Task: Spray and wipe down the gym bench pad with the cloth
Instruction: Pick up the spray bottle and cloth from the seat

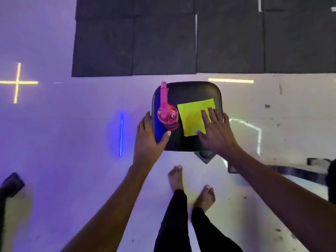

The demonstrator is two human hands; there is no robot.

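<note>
A black bench pad [190,91] lies below me, seen from above. A pink spray bottle [166,113] stands on its left part, nozzle pointing away from me. To the bottle's right a yellow-green cloth [192,117] lies flat on the pad. My left hand [148,137] rests at the pad's near left edge, fingers apart, thumb just short of the bottle's base, holding nothing. My right hand [216,130] lies spread with fingers on the right side of the cloth, pressing flat rather than gripping.
My bare feet [190,186] stand on the pale floor just before the pad. Dark rubber mats [200,39] cover the floor beyond. The bench's base [205,155] and a metal frame bar [291,171] run to the right. A dark object [11,184] sits at far left.
</note>
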